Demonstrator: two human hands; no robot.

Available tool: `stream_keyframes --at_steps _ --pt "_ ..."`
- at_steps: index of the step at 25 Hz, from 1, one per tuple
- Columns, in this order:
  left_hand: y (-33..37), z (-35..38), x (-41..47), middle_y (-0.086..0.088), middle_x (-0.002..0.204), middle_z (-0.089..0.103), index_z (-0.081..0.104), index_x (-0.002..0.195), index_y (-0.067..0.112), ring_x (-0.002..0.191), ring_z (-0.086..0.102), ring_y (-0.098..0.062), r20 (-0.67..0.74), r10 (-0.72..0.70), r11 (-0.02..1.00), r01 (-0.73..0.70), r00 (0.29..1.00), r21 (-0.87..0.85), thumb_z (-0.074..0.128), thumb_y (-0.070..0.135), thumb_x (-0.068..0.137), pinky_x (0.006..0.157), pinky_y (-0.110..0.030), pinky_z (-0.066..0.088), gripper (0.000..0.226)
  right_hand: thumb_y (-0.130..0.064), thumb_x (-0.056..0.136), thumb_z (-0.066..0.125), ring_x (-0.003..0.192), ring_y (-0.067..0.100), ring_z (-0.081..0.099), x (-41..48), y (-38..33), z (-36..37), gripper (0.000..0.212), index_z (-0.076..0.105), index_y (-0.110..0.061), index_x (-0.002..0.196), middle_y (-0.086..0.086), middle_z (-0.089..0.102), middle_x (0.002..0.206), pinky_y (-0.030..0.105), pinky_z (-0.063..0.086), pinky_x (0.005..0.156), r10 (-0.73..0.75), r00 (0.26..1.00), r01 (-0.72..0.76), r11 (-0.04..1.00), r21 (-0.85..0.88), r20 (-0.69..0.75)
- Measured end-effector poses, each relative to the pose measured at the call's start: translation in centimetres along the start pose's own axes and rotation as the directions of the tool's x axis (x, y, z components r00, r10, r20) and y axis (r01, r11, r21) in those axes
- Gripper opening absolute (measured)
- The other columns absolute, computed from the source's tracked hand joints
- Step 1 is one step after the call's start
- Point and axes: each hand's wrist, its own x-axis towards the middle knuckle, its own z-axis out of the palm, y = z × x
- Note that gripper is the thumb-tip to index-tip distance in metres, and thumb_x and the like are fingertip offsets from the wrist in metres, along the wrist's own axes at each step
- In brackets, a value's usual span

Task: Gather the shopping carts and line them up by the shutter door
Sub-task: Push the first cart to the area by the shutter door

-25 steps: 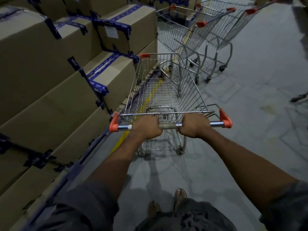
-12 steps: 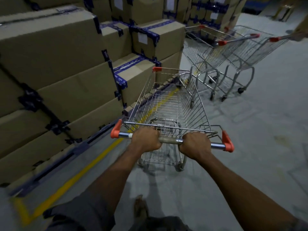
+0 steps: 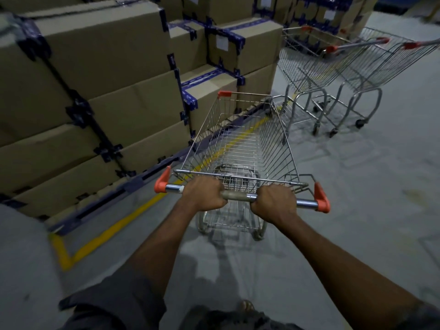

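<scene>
Yellow corner [image 3: 63, 259] newly visible near cart [image 3: 277, 148]

- Left hand [image 3: 204, 195] curled knuckles-up around the cart handle [image 3: 238, 196], forearm stretched straight out in front.
- Right hand [image 3: 273, 203] gripping the same bar just beside it, arm extended too.

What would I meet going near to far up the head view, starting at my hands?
Left hand and right hand, fingers curled round the handle → basket of that cart → parked carts → boxes stacked behind them.
</scene>
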Motion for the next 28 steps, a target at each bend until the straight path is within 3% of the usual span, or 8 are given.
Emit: stream_keyframes --at_steps 4,7,10,12,15,21,25,28 --pt "0.2 0.3 -4.4 -0.001 0.075 0.07 0.055 0.068 0.026 0.074 0.068 -0.025 -0.006 0.008 1.0 -0.008 1.0 -0.009 0.054 0.05 0.07 0.059 -0.028 0.039 0.025 -0.044 0.084 0.057 0.062 0.022 0.062 -3.9 -2.1 0.3 0.028 0.067 -0.019 0.079 -0.004 0.054 0.064 0.031 0.052 0.064 0.004 1.0 -0.004 1.0 0.012 -0.012" --pt "0.5 0.3 -8.3 -0.001 0.075 0.07 0.053 0.063 0.026 0.075 0.068 -0.025 0.013 0.005 1.0 -0.005 1.0 -0.028 0.058 0.048 0.073 0.061 -0.028 0.04 0.025 -0.047 0.085 0.056 0.061 0.022 0.056 -7.2 -3.8 0.6 0.027 0.062 -0.021 0.077 -0.004 0.051 0.064 0.029 0.044 0.06 -0.015 1.0 0.015 1.0 -0.001 0.011" --pt "0.4 0.3 -12.3 -0.002 0.075 0.07 0.044 0.057 0.027 0.076 0.068 -0.027 0.017 -0.017 0.999 0.017 1.0 -0.042 0.061 0.048 0.072 0.063 -0.03 0.044 0.031 -0.044 0.082 0.057 0.071 0.028 0.064 -10.1 -5.3 0.6 0.025 0.064 -0.02 0.079 0.001 0.065 0.075 0.03 0.041 0.062 -0.073 0.997 0.072 0.997 0.032 0.016" --pt "0.3 0.4 -14.8 0.0 0.075 0.069 0.043 0.059 0.027 0.076 0.068 -0.027 0.028 -0.016 0.999 0.017 0.999 -0.042 0.06 0.049 0.072 0.063 -0.031 0.045 0.031 -0.045 0.082 0.056 0.079 0.03 0.069 -11.9 -6.5 0.6 0.026 0.063 -0.02 0.08 0.004 0.07 0.082 0.031 0.042 0.064 -0.119 0.992 0.117 0.992 0.048 0.044" --pt "0.4 0.5 -18.4 0.0 0.07 0.064 0.042 0.06 0.026 0.076 0.067 -0.026 0.047 -0.011 1.0 0.012 0.999 -0.029 0.06 0.048 0.073 0.061 -0.029 0.038 0.032 -0.047 0.081 0.054 0.08 0.03 0.069 -14.6 -8.1 0.5 0.027 0.056 -0.02 0.076 0.002 0.06 0.073 0.033 0.049 0.067 -0.152 0.981 0.142 0.986 0.09 0.116" --pt "1.0 1.1 -26.3 -0.005 0.078 0.071 0.066 0.077 0.02 0.078 0.069 -0.028 0.047 -0.028 0.999 0.026 0.998 0.035 0.061 0.048 0.075 0.06 -0.029 0.037 0.028 -0.046 0.083 0.055 0.079 0.029 0.068 -20.7 -11.5 0.7 0.026 0.06 -0.02 0.082 0.003 0.065 0.08 0.033 0.05 0.069 -0.199 0.967 0.181 0.976 0.12 0.161" --pt "1.6 1.1 -31.1 -0.004 0.073 0.069 0.066 0.075 0.019 0.074 0.069 -0.026 0.079 -0.129 0.99 0.124 0.988 0.069 0.061 0.05 0.075 0.06 -0.029 0.042 0.032 -0.043 0.086 0.052 0.069 0.026 0.061 -24.1 -13.5 1.0 0.027 0.066 -0.019 0.087 0.0 0.06 0.076 0.032 0.048 0.066 -0.282 0.946 0.265 0.957 0.117 0.16" --pt "2.4 1.1 -34.3 -0.003 0.07 0.064 0.065 0.075 0.02 0.074 0.067 -0.025 0.105 -0.202 0.977 0.194 0.974 0.089 0.063 0.051 0.075 0.059 -0.029 0.036 0.03 -0.042 0.084 0.052 0.071 0.028 0.063 -26.2 -14.5 1.4 0.025 0.063 -0.02 0.084 0.001 0.064 0.079 0.034 0.053 0.069 -0.354 0.923 0.335 0.932 0.136 0.152"
